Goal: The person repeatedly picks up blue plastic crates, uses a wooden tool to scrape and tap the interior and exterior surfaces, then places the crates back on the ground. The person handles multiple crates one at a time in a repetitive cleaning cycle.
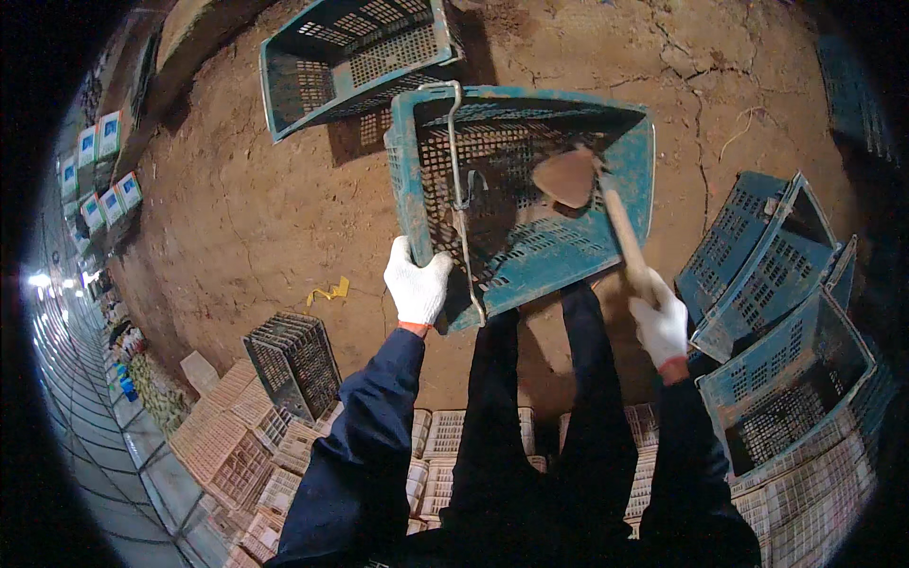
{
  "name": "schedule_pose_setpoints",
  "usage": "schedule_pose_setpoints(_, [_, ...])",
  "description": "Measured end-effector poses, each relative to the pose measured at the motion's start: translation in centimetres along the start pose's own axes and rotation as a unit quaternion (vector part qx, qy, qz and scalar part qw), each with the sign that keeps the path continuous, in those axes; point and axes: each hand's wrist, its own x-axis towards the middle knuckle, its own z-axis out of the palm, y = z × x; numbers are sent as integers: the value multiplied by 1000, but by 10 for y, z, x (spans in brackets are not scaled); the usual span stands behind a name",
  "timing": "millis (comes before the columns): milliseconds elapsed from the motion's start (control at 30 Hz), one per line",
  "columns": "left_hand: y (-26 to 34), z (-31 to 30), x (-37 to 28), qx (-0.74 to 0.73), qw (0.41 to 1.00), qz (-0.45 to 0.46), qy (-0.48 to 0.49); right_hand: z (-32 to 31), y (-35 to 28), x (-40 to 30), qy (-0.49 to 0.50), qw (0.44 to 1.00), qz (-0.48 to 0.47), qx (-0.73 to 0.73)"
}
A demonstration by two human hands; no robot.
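Observation:
My left hand (417,284), in a white knit glove, grips the near left corner of a dirty teal plastic crate (568,277). The crate is tilted with its open side towards me, and a bent metal bar handle (455,156) crosses its left part. In my right hand (660,316), also gloved in white, is the wooden handle of a small hoe-like tool (622,224). The tool's broad, brownish blade lies over the crate's inside; whether it touches the wall I cannot tell.
Another teal crate (341,82) lies beyond on the cracked dirt floor (284,213). Several teal crates (753,291) are stacked at the right. Pale plastic crates (220,440) stand low at the left and behind my legs, with a dark crate (302,362) on them. A yellow scrap (330,290) lies left.

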Motion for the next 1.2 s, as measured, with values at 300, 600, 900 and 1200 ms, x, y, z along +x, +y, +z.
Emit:
schedule_pose_setpoints(300, [-28, -97, 5, 70, 995, -7, 75, -93, 55, -110, 124, 988, 4, 88])
schedule_pose_setpoints(600, [-43, -267, -23, 249, 938, -34, 238, -89, 77, -114, 121, 985, 28, 122])
schedule_pose_setpoints(900, [-145, -75, -59, 396, 878, 92, 253, -78, 69, -86, 78, 986, 51, 140])
schedule_pose_setpoints(1200, [-224, -50, -77, 358, 920, -16, 158, -70, 53, -83, 51, 992, 58, 100])
